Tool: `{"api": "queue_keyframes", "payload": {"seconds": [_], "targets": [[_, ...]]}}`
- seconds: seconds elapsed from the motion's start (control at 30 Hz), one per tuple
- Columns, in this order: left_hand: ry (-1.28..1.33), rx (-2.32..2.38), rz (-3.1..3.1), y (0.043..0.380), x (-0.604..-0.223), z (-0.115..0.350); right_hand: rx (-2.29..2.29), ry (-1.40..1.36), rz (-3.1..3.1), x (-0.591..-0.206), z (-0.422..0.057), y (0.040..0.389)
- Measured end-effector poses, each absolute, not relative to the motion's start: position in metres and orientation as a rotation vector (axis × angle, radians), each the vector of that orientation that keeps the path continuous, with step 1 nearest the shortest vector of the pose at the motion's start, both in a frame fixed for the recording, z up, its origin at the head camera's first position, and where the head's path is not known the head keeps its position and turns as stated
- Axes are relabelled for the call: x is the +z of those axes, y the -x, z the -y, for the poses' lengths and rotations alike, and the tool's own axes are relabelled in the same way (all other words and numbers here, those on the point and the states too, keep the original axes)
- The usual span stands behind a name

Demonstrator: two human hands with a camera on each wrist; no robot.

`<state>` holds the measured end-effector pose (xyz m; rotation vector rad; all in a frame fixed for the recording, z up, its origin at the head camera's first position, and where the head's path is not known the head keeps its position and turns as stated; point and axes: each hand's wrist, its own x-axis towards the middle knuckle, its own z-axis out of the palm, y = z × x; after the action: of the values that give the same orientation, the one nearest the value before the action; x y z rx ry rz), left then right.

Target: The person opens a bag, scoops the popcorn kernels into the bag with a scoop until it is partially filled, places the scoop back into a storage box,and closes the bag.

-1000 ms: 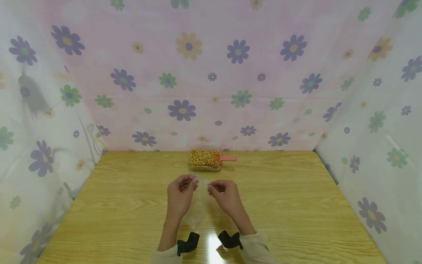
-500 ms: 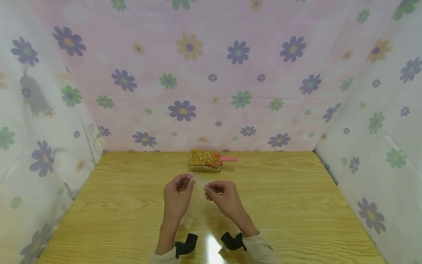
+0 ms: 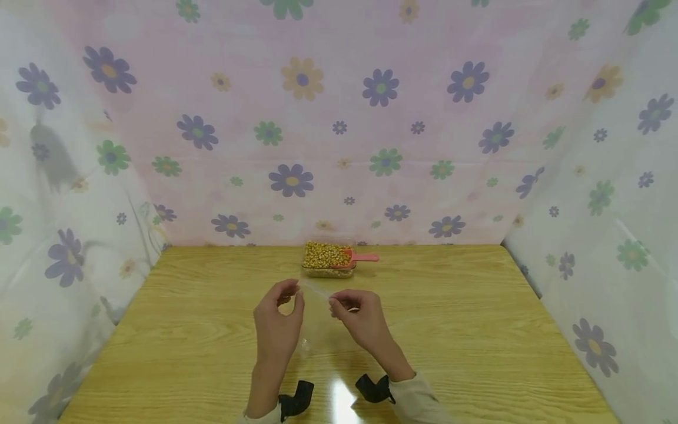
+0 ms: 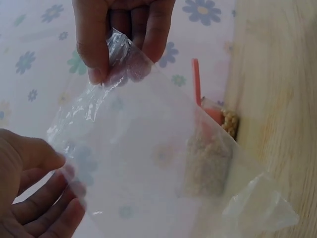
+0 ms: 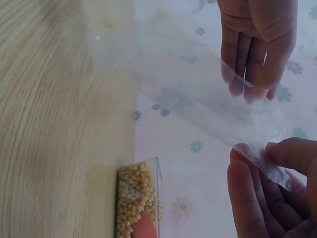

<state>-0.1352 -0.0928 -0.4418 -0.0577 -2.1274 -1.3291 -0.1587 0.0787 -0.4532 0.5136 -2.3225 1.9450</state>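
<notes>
Between my two hands hangs a clear plastic bag [image 4: 138,144], thin and flat, with its lower end drooping over the wooden table. My right hand [image 3: 361,315] pinches the bag's gathered top edge between thumb and curled fingers. At the other end of that edge is my left hand [image 3: 278,325], its thumb on the near side and fingertips behind the film. Beyond the hands stands a clear container [image 3: 329,273] full of yellow corn kernels [image 3: 323,254]. A pink scoop [image 3: 365,257] lies in the corn, its handle sticking out over the right side.
The wooden table [image 3: 455,330] reaches back to a flowered cloth [image 3: 339,100], which also hangs along both sides. Black wrist mounts [image 3: 298,399] sit on both wrists. A bright light reflection shows on the table near its front.
My left hand has moved left and slightly toward me, spreading the bag's top edge wider. The right hand has stayed nearly in place. The container and scoop have not moved.
</notes>
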Motion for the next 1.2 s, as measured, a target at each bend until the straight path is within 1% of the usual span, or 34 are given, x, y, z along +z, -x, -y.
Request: {"api": "queue_keyframes", "payload": {"seconds": [0.2,0.37,0.57,0.8,1.2], "targets": [[0.083,-1.259,1.982,0.134,-0.443,0.09,1.905,-0.392,2.242,-0.453,-0.075,0.157],[0.056,-1.415,2.045,0.132,-0.442,0.086,1.865,-0.337,2.201,-0.441,-0.067,0.15],[-0.03,-1.561,2.153,0.131,-0.442,0.079,1.833,-0.363,2.191,-0.454,-0.062,0.152],[-0.013,-1.593,2.126,0.135,-0.446,0.074,1.803,-0.416,2.227,-0.432,-0.056,0.138],[-0.052,-1.672,2.111,0.137,-0.452,0.068,1.84,-0.448,2.371,-0.436,-0.057,0.134]]}}
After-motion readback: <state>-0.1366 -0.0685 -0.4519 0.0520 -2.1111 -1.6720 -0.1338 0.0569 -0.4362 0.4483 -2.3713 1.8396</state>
